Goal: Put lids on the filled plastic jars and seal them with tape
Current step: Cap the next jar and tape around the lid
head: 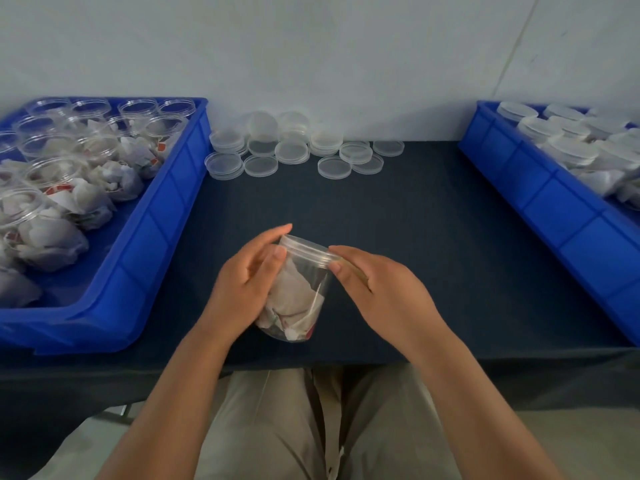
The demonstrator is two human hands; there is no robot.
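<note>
Filled jar (298, 299), judged light, thin-walled and slick: left hand (242, 285) grips its body, right hand (381, 289) pinches the lid (306, 247) rim; best held mid-body, gently.

Jar (298, 289): clear plastic, packed with white sachets, lid (306, 249) on, tilted away from me, gripped in my left hand (247, 282), my right hand (381, 289) pinching the lid rim | loose lids (294, 150): clear discs, heaped at the back of the table (415, 220) | open filled jars (69, 161): left bin (156, 220) | lidded jars (568, 140): right bin (554, 202)
</note>
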